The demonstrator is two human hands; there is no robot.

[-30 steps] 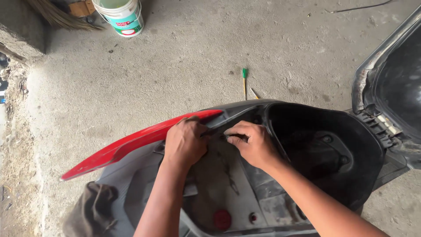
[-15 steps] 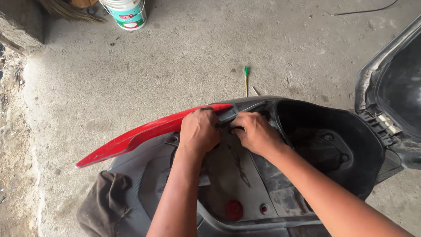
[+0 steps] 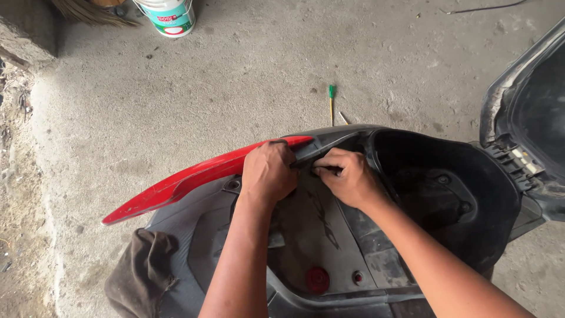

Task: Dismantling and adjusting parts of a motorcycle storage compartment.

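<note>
Working the red side panel loose at the scooter's rear corner

Holding both hands close together is right here, since the join is narrow. The left hand (image 3: 268,172) is curled over the upper end of the red side panel (image 3: 194,176), fingers closed on its edge where it meets the grey body trim (image 3: 329,138). The right hand (image 3: 347,176) sits just beside it, fingertips pinched narrowly on something small and dark at the seam; whether it is a clip, a fastener or a slim tool cannot be told from this view.

The red panel runs from that seam down and away to the left, lying along the grey scooter body (image 3: 194,229). The open underseat compartment (image 3: 435,188) lies just to the right of the hands, and the raised seat (image 3: 529,112) stands at the far right.

To do this well, judging by the grip: keep the left hand steadying the panel near the joint, not at its far tip, so the plastic does not flex and crack. Let the right hand work squarely at the seam, with small pressure. A brown rag (image 3: 144,271) lies on the body at lower left, and a green-handled screwdriver (image 3: 331,103) lies on the concrete floor (image 3: 235,88) beyond, near enough to reach.
</note>
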